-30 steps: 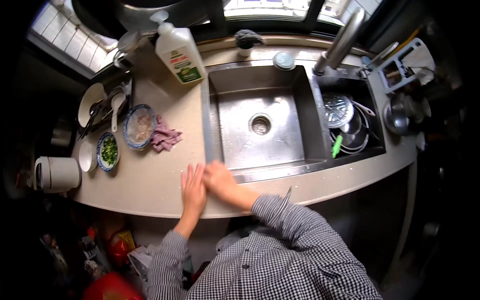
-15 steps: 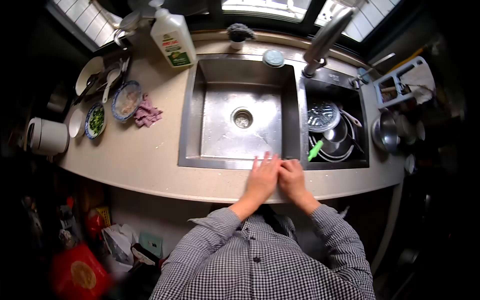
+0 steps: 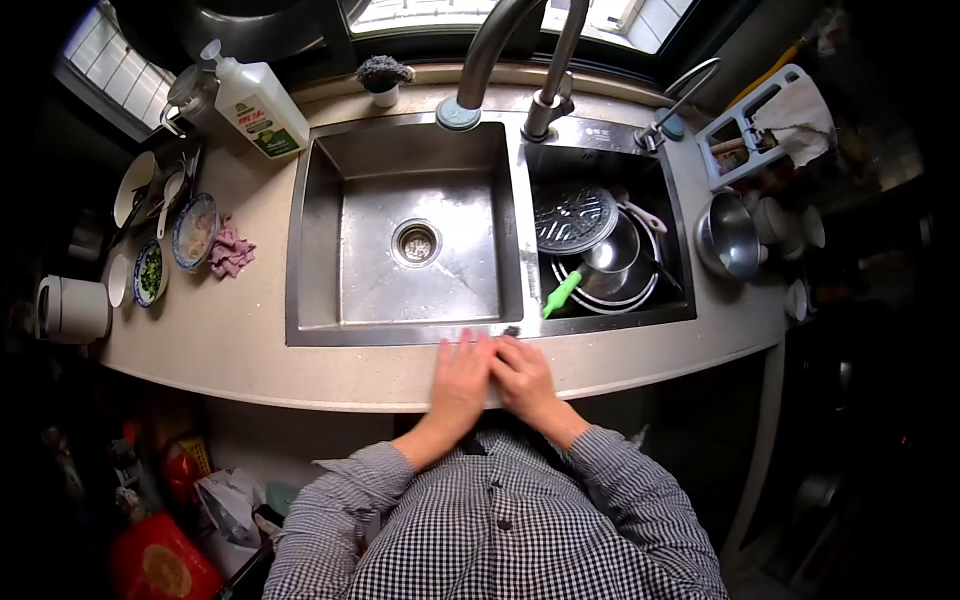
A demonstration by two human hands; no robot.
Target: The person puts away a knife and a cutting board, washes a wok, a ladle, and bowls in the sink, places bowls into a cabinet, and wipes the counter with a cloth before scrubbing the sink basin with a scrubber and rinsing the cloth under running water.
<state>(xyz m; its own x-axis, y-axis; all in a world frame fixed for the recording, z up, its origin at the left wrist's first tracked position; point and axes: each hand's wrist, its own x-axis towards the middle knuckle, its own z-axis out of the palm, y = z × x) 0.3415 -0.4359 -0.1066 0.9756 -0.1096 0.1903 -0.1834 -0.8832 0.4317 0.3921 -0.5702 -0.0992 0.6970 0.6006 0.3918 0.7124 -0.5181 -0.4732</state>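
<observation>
My left hand [image 3: 462, 380] lies over the counter [image 3: 350, 375] at the front rim of the large steel sink [image 3: 330, 335], its fingers stretched out and slightly blurred. Right beside it, touching it, is my right hand [image 3: 524, 380] with its fingers curled; whether they hold anything is hidden. A small dark thing [image 3: 512, 331], too small to name, shows at the rim just beyond the right fingertips. In the smaller basin, a pan with a green handle [image 3: 562, 296] rests among pots under a round patterned lid [image 3: 575, 218].
The faucet [image 3: 490, 50] arches over the sink's back. To the left stand a large white bottle [image 3: 262, 110], a bowl [image 3: 195, 235], a pink cloth [image 3: 232, 248] and a dish of chopped greens [image 3: 151, 272]. Steel bowls [image 3: 728, 240] and a blue rack [image 3: 745, 140] are at right.
The view has swung so that the sink and counter things sit further left in the picture. Both hands remain together at the sink's front, slightly nearer the counter's front edge.
</observation>
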